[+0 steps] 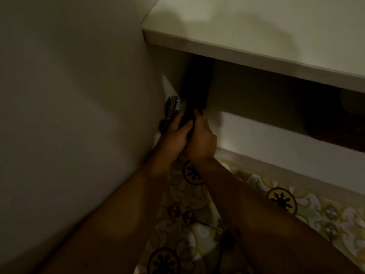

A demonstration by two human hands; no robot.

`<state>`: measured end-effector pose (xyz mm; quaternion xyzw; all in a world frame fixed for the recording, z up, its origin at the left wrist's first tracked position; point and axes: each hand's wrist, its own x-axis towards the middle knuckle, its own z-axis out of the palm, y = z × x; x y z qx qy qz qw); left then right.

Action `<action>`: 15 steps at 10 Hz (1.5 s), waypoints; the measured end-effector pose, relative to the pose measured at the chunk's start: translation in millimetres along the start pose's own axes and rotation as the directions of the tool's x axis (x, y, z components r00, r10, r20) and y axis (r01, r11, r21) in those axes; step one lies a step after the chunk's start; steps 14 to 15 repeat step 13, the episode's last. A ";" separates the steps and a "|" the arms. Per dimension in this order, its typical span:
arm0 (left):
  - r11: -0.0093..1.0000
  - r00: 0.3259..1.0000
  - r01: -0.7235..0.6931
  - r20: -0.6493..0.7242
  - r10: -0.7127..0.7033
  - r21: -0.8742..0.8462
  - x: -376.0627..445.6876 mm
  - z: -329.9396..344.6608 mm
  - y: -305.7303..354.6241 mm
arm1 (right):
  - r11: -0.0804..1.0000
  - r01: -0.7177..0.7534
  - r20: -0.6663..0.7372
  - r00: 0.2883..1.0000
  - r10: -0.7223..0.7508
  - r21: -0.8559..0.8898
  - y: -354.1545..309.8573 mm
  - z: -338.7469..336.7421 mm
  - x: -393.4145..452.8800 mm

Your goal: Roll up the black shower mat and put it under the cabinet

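The rolled black shower mat (198, 84) stands nearly upright in the left corner of the open white cabinet (256, 48), its top hidden under the countertop. My left hand (176, 133) wraps the lower end of the roll from the left, thumb across its front. My right hand (200, 138) grips the same end from the right, fingers curled around it. Both hands touch each other low on the roll. The scene is dim.
The open cabinet door (79, 115) fills the left side, with metal hinges (169, 109) beside my left hand. A dark round object (333, 119) sits inside at the right. The cabinet's bottom shelf (276, 147) lies above the patterned tile floor (256, 194).
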<state>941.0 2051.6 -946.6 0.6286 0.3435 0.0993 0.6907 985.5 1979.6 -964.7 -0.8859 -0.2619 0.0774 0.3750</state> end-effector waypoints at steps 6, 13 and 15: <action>0.995 0.914 0.094 -0.399 -0.069 0.042 -36.4 48.5 -2.5 | 0.983 0.128 0.195 0.969 -0.151 0.128 10.5 3.6 43.6; 0.980 0.932 0.092 -0.361 -0.021 0.179 -55.6 56.5 -13.0 | 0.985 0.132 0.362 0.928 -0.084 -0.108 66.4 -68.0 -17.4; 0.980 0.932 0.092 -0.361 -0.021 0.179 -55.6 56.5 -13.0 | 0.985 0.132 0.362 0.928 -0.084 -0.108 66.4 -68.0 -17.4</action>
